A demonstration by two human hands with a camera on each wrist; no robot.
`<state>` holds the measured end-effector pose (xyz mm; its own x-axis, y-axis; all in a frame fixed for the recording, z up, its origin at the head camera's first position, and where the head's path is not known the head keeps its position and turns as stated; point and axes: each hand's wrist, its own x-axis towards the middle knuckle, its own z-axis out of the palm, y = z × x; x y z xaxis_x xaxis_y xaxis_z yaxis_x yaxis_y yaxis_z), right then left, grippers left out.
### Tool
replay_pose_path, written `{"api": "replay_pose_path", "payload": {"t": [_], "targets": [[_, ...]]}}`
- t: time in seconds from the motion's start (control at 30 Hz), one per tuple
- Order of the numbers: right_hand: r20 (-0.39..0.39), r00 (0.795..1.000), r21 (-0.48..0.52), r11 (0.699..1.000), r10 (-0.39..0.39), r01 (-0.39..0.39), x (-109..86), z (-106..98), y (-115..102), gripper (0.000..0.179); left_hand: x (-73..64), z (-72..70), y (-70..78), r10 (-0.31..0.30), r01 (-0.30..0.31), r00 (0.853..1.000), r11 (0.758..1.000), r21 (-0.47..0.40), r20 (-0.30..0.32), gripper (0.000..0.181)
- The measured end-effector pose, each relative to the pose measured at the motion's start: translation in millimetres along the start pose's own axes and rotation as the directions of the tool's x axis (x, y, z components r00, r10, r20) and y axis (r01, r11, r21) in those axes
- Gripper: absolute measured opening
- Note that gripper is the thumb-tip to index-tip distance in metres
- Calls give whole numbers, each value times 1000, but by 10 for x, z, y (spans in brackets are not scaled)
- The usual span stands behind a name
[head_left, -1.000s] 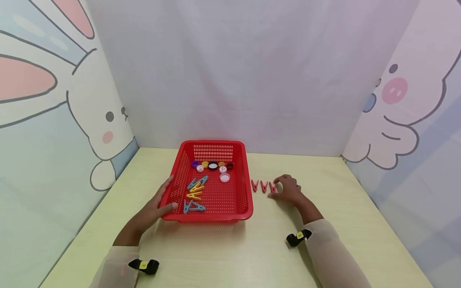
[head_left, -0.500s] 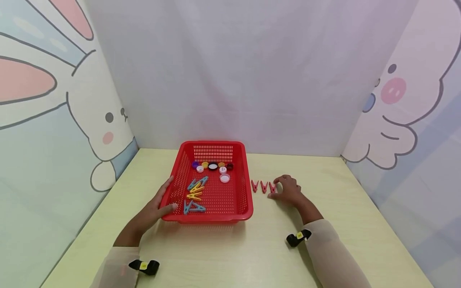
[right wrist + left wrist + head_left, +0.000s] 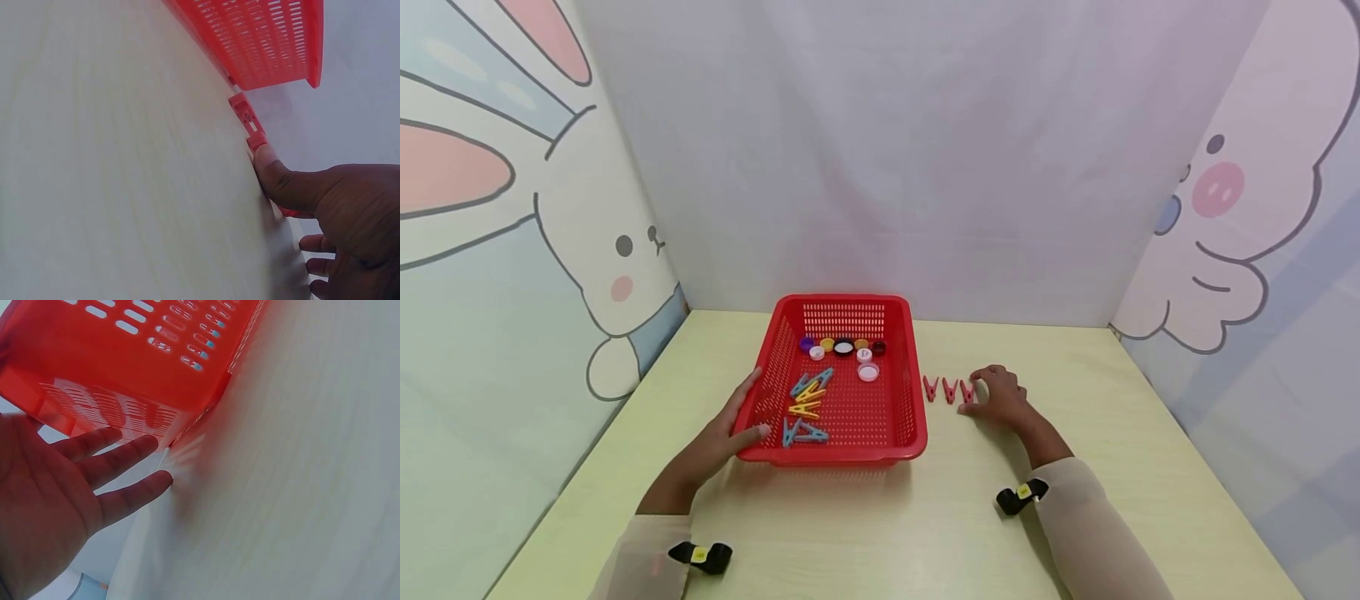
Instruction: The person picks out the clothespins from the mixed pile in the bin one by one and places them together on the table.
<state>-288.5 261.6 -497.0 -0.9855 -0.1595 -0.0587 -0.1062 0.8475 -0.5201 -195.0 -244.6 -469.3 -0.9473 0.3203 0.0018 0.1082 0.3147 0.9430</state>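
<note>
A red plastic basket (image 3: 838, 454) stands on the table with its front end turned towards me. My left hand (image 3: 726, 429) holds its left side, thumb over the rim and the other fingers along the outer wall. In the left wrist view, three fingers (image 3: 119, 461) lie spread and nearly straight beside that wall. To the right of the basket, three red clothespins stand in a row: the left (image 3: 931, 388), the middle (image 3: 950, 391) and the right one (image 3: 967, 390). My right hand (image 3: 1000, 396) holds the rightmost between thumb and bent index finger; the thumb partly hides the clothespins in the right wrist view.
Inside the basket lie several blue and yellow clothespins (image 3: 805, 408) on the left and several bottle caps (image 3: 844, 347) towards the back. The pale wooden table (image 3: 850, 533) meets a grey back wall (image 3: 925, 167) and printed side walls with cartoon animals.
</note>
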Motion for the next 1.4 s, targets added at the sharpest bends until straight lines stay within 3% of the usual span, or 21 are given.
{"api": "replay_pose_path", "payload": {"t": [0.43,0.93,1.13,1.4], "targets": [[9,1000,63,998,-16,15,-25,-87,-44,87,0,5,9,-2,2,1000,1000,4,-1,109],[-66,991,142,982,-116,125,-71,-224,-159,79,7,-1,0,-13,13,1000,1000,6,-3,109],[-93,983,170,970,-158,172,-135,-291,-327,78,5,4,-1,-16,16,1000,1000,0,-3,109],[-139,961,197,944,-241,265,-275,-417,-741,78,-2,-3,21,-15,15,1000,1000,7,-4,108]]}}
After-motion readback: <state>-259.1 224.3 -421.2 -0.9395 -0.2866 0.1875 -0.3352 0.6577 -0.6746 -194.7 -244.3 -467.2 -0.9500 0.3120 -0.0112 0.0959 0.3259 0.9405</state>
